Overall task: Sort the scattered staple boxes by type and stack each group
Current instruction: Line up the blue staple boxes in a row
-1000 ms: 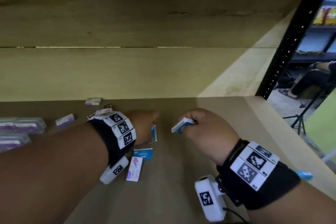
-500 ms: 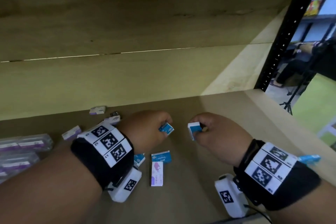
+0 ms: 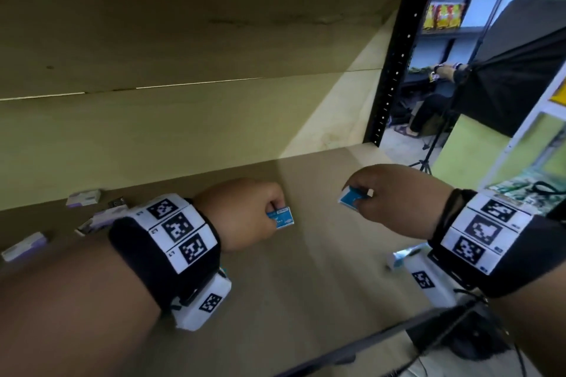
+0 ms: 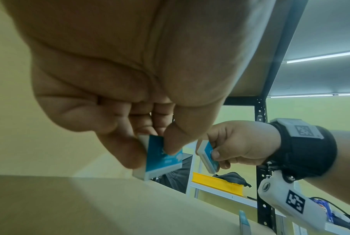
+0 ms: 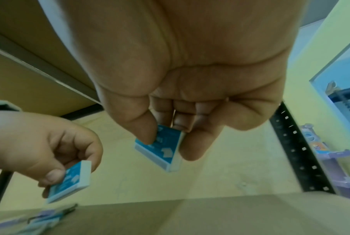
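Note:
Each hand carries one small blue staple box above the wooden shelf [image 3: 300,300]. My left hand [image 3: 245,214] pinches a blue box [image 3: 281,217] between thumb and fingers; the left wrist view shows the same blue box [image 4: 162,159] under the thumb. My right hand [image 3: 389,196] pinches a second blue box [image 3: 352,197], which in the right wrist view [image 5: 162,149] hangs tilted from thumb and forefinger. The two boxes are apart, about a hand's width from each other. Another blue box [image 3: 398,259] lies on the shelf under my right wrist, partly hidden.
Several purple-and-white staple boxes [image 3: 84,197] lie scattered at the shelf's back left. A black upright post [image 3: 395,64] bounds the shelf on the right. Beyond it sit another person [image 3: 435,101] and a tripod [image 3: 428,144]. The shelf's front edge [image 3: 382,337] runs below my right wrist.
Both hands have moved right along the shelf with their blue boxes, and my head has turned right. The boxes on the shelf between my arms have left the view.

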